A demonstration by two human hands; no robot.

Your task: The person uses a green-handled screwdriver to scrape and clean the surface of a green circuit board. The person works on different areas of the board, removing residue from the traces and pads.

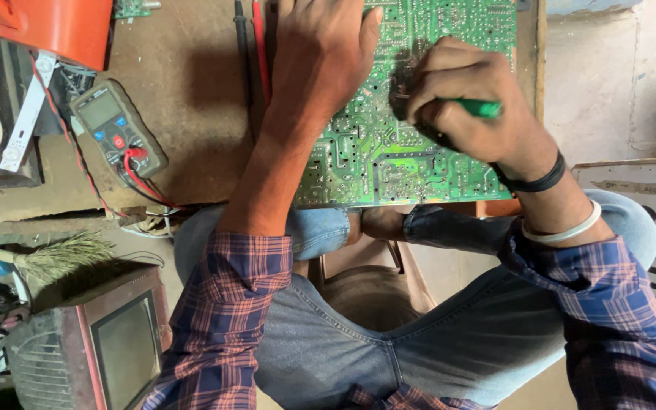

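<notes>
In the head view, the person is sitting at a brown workbench (191,99) with a green circuit board (389,163) lying solder-side up on its near edge, just above the knees. The left hand (320,53) is lying open and flat on the board's left part, fingers stretched toward the far side, pressing it down. The right hand (465,99) is curling closed around a green-handled tool (484,108), gripping it over the board's right half; the tool's tip is hiding under the fingers, so whether it is touching the board cannot be told. A black band and a white bangle are sitting on the right wrist.

Left of the board, well apart, a grey multimeter (118,130) is lying on the bench with red and black leads plugged in. An orange casing (47,26) is sitting at the far left corner. Near left, below the bench, a small brush (58,257) and an old television set (119,349) are resting.
</notes>
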